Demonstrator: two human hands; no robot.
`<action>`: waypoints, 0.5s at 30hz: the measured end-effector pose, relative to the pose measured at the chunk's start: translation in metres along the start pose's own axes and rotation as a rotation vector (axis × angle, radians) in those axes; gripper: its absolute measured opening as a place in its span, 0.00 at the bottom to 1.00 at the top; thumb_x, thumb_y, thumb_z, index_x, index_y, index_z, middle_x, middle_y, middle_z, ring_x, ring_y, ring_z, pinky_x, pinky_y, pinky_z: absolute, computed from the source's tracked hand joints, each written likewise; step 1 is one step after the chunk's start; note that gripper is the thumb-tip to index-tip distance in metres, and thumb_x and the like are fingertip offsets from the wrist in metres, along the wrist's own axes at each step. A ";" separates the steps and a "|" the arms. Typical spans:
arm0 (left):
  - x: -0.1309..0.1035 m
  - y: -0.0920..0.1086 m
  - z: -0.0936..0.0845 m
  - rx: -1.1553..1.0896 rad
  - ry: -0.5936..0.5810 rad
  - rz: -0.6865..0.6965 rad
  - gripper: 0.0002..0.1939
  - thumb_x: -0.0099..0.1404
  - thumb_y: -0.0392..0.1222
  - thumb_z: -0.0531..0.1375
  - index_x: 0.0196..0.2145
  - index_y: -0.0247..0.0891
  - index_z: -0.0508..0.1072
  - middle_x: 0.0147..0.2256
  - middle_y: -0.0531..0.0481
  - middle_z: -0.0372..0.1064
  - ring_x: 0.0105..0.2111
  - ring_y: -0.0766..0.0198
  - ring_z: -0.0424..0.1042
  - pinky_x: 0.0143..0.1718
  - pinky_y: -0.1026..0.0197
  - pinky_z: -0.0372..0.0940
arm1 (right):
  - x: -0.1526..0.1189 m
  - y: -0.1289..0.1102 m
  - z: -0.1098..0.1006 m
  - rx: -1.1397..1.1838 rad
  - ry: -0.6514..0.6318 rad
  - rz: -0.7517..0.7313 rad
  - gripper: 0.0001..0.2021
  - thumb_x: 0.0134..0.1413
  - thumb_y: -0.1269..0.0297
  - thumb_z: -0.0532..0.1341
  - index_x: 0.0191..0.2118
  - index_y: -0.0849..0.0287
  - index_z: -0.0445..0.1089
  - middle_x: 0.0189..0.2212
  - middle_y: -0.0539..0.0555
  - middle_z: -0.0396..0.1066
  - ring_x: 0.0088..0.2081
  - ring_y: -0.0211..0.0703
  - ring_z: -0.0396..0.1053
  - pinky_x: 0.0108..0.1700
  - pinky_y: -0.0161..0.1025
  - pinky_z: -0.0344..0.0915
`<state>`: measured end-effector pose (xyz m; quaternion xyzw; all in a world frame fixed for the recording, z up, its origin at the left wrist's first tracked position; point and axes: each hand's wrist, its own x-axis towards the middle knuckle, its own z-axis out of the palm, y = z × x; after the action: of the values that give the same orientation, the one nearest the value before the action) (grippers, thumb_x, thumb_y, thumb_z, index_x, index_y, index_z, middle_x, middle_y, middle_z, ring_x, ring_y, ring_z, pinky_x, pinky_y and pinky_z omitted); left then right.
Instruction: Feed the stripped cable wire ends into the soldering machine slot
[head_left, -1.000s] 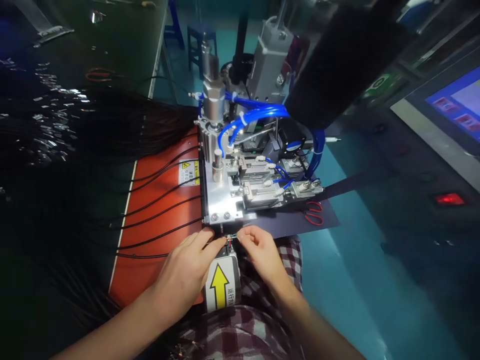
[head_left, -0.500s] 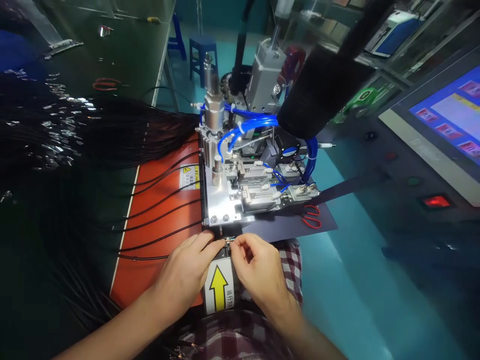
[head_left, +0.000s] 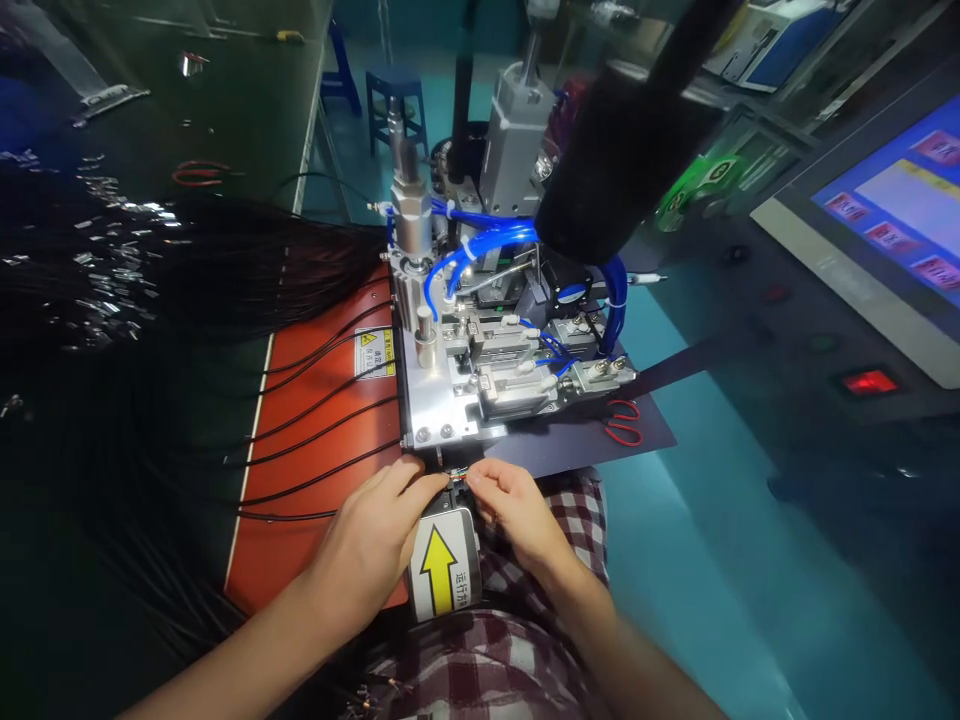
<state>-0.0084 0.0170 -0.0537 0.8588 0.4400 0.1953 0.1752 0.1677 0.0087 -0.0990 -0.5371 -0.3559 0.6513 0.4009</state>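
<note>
My left hand is closed at the near end of the machine, thumb and forefinger pressed down on the end of a black cable that runs in from the left. Thin coloured wires fan out of that end, just past my left fingertips. Facing it from the right, my right hand pinches the tips of these wires between thumb and forefinger. Both hands sit over a narrow track whose white end cover carries a yellow arrow. Their fingers partly hide the cable end.
Ahead stands the metal machine with blue air tubes. More black cables cross the orange board from a bundle at left. Red-handled scissors lie on a dark plate. A control screen is at right; a dark lamp-like cylinder hangs overhead.
My right hand has shifted slightly and its fingers have drawn in around the wires. My left hand stays at the cable end. The whole view has moved a little.
</note>
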 end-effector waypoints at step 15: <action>0.001 0.002 -0.001 -0.001 -0.029 -0.034 0.13 0.63 0.28 0.49 0.40 0.33 0.71 0.34 0.44 0.68 0.32 0.59 0.69 0.33 0.58 0.68 | 0.002 -0.005 0.011 -0.191 0.150 -0.126 0.12 0.54 0.56 0.58 0.27 0.59 0.64 0.18 0.45 0.59 0.19 0.35 0.58 0.22 0.34 0.55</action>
<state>-0.0066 0.0166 -0.0519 0.8538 0.4519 0.1799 0.1854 0.1569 0.0123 -0.0937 -0.5964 -0.4184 0.5461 0.4136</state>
